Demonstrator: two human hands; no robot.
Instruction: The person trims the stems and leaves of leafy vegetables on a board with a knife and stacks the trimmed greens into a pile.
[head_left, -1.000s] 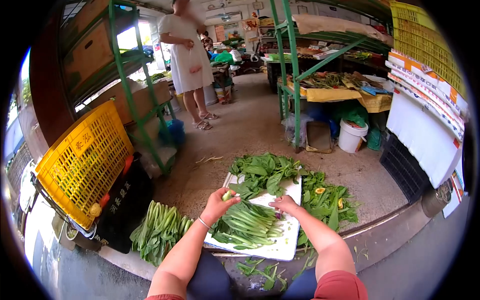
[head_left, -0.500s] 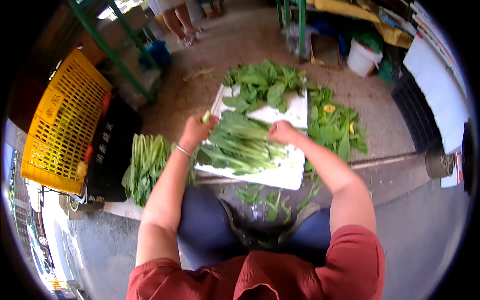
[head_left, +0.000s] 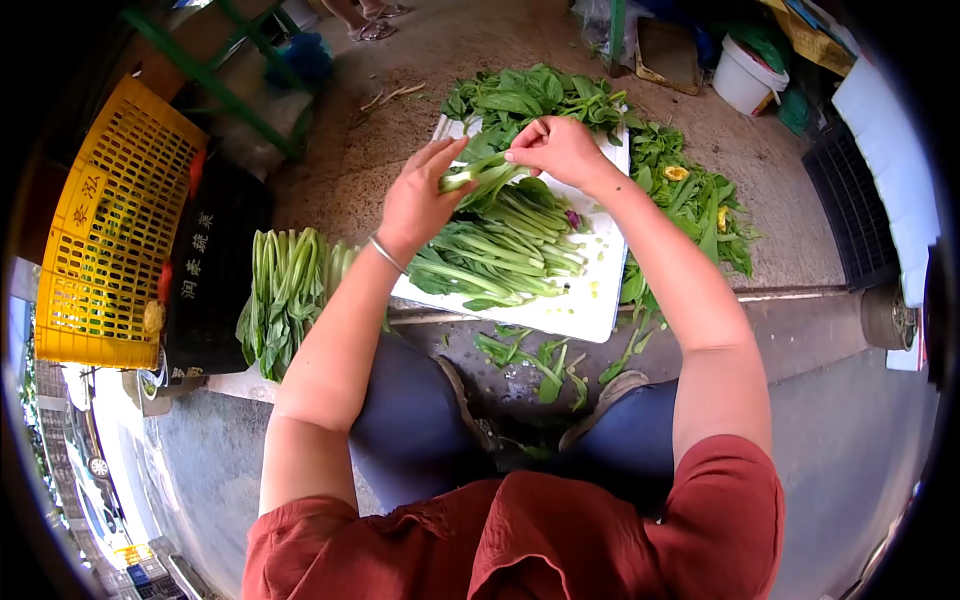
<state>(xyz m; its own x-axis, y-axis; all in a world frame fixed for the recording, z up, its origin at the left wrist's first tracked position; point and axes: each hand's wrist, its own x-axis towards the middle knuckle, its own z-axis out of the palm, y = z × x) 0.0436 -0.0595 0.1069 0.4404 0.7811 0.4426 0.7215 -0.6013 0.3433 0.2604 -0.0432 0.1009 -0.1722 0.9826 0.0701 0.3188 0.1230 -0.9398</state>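
Note:
My left hand (head_left: 424, 198) is closed around a leafy green stalk (head_left: 470, 178), holding it above the board, its pale cut end toward the palm. Thumb and fingers of my right hand (head_left: 560, 152) pinch the same stalk farther along. Below them, a pile of long-stemmed leafy greens (head_left: 500, 250) lies side by side on a white board (head_left: 595, 300), with small cut bits near the stem ends. Loose leaves (head_left: 530, 92) cover the board's far end. Left of my left forearm stands a bundle of greens (head_left: 285, 290), stems up.
More loose leaves (head_left: 690, 190) with yellowish pieces lie right of the board. A yellow crate (head_left: 115, 230) and black crate (head_left: 215, 270) stand at left. Scraps (head_left: 545, 370) lie between my feet. A white bucket (head_left: 748, 78) stands far right; another person's feet (head_left: 375, 25) show at the back.
My right hand has risen from the pile to the stalk in my left hand, and the two hands are now close together. The view has tilted slightly down.

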